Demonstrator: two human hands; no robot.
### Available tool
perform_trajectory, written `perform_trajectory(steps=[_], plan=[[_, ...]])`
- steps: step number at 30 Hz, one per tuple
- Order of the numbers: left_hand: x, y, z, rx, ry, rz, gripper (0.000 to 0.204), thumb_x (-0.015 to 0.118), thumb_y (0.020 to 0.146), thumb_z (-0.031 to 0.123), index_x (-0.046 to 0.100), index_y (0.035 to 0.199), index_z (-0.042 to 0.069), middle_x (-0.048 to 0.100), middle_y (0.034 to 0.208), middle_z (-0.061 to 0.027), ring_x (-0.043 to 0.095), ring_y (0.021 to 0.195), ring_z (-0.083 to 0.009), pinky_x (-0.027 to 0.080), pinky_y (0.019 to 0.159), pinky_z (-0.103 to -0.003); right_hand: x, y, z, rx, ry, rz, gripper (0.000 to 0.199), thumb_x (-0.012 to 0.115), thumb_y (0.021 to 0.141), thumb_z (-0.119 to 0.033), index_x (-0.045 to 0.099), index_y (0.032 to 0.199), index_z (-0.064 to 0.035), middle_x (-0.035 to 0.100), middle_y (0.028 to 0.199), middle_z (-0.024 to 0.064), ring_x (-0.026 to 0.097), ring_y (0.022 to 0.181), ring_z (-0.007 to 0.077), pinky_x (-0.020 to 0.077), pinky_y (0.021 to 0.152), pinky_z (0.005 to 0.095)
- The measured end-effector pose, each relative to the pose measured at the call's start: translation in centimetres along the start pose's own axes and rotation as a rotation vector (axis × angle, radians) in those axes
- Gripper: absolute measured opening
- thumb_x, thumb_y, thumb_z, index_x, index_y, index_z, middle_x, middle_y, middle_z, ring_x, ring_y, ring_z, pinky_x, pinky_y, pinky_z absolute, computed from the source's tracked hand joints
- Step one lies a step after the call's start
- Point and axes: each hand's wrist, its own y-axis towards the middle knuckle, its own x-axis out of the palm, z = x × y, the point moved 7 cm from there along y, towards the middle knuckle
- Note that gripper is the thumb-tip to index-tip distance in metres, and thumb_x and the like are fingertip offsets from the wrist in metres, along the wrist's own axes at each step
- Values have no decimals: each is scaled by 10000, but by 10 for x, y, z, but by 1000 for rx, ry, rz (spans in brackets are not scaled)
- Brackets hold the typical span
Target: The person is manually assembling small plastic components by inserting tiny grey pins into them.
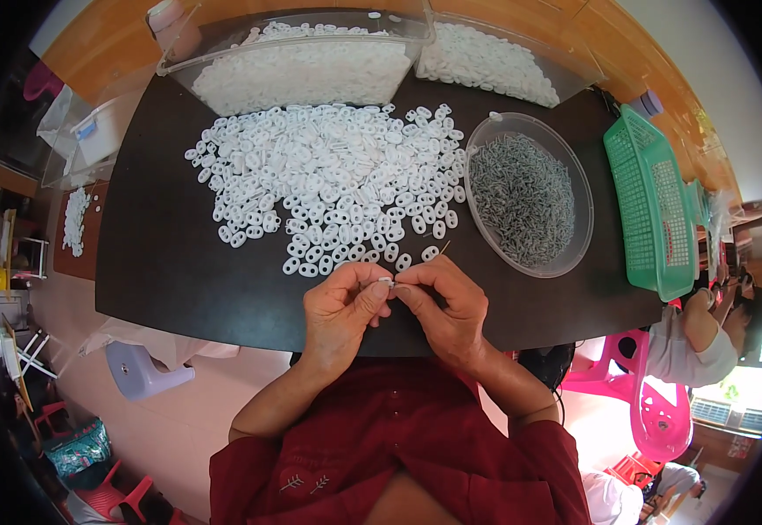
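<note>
My left hand (339, 308) pinches a small white plastic piece (387, 281) between thumb and fingers, near the table's front edge. Against it, the closed fingertips of my right hand (447, 306) press from the other side; what they grip is mostly hidden. A thin brass-coloured rod (445, 248) pokes up behind my right fingers. Just beyond both hands spreads a large heap of white oval pieces with two holes each (328, 166). To the right of the heap, a round clear tray (580, 236) holds many small grey screw-like parts (523, 197).
At the table's back stand two clear bins (302, 74) (490, 66) of white pieces. A green plastic basket (635, 206) lines the right edge. On the left are a side table with white pieces (76, 219) and a lavender stool (140, 372). Pink chairs (661, 420) and other people are at right.
</note>
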Motion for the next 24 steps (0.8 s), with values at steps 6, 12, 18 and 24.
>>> perform_trajectory(steps=[6,12,18,24], plan=[[0,-1,-1,2,14,-10,130,599,894,84,601,955,-30,612,796,-45,543,640,-72,432,539,-187,0,1,-2,-27,-6,2,84,662,769,45,645,848,19,614,746,59,532,659,127,412,576,245],[1,-3,4,90,180,12,151,615,889,103,611,969,-25,607,790,-24,531,638,-55,422,540,-178,1,4,-6,-88,-51,-32,68,663,760,40,641,818,11,604,720,61,516,627,146,399,554,259],[1,-11,11,236,278,36,123,632,871,73,638,943,-27,611,775,-21,532,605,-51,414,508,-174,3,3,-8,-97,-15,-69,82,673,750,19,615,795,-18,547,654,60,496,576,192,391,520,300],[-1,-16,8,235,279,48,110,639,862,62,649,930,-24,615,766,-27,538,587,-57,414,486,-176,7,-5,-2,-62,9,-102,36,653,778,7,625,801,5,532,665,53,480,577,142,373,518,264]])
